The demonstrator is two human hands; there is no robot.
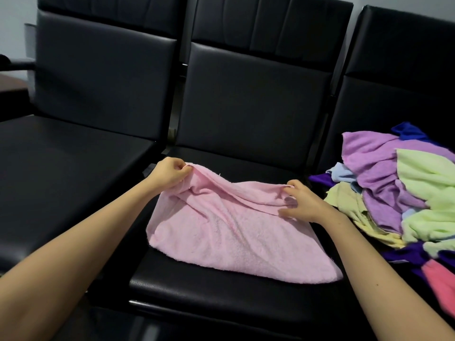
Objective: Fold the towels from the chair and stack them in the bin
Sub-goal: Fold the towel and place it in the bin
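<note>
Fingers (182,169) of the left hand (169,176) pinched the pink towel (234,232) at its far left corner, and the right hand (301,203) pinched its far right corner. It lay on the middle black chair seat (221,289). A pile of towels (394,193) sat on the chair to the right (394,82), just beside the right arm.

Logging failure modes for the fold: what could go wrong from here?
1. The pink towel lies creased and skewed while the left hand and right hand pinch its far edge; the fold may come out uneven.
2. The towel pile lies close beside the right forearm; a sweep could drag some off.
</note>
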